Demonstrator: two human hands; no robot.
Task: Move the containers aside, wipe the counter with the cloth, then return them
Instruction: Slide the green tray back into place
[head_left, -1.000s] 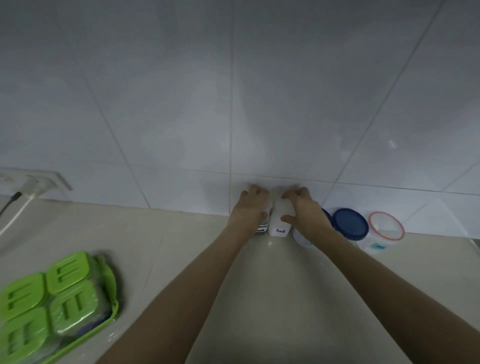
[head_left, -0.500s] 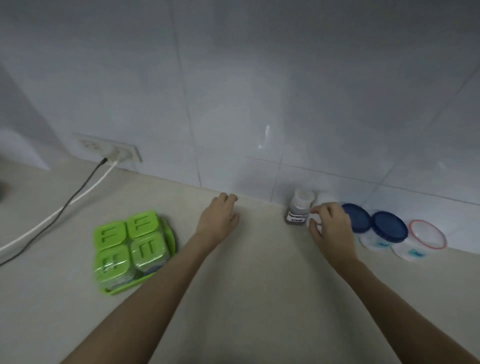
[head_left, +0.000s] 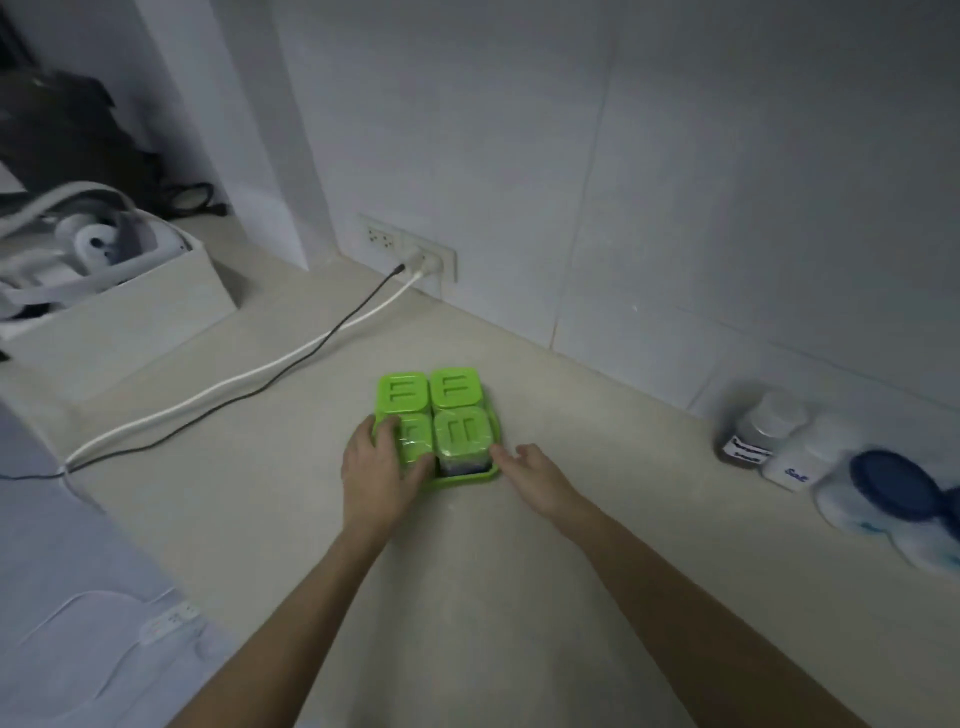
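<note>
A green tray of several small green-lidded containers (head_left: 448, 399) sits mid-counter. My left hand (head_left: 382, 467) grips the tray's near-left corner, thumb on a lid and fingers along the side. My right hand (head_left: 537, 475) is open, its fingertips touching the tray's near-right corner. By the wall at right stand a dark-filled jar with a white cap (head_left: 758, 431), a white salt jar (head_left: 802, 460) and blue-lidded tubs (head_left: 893, 493). No cloth is in view.
A white cable (head_left: 234, 387) and a black cable (head_left: 322, 338) run from the wall socket (head_left: 410, 249) across the beige counter (head_left: 270, 493) to the left. A white box holding a headset (head_left: 98, 291) stands at the back left.
The view swung left. Both hands left the jars by the wall and came to the green tray. The left hand took hold of it and the right hand reached its corner.
</note>
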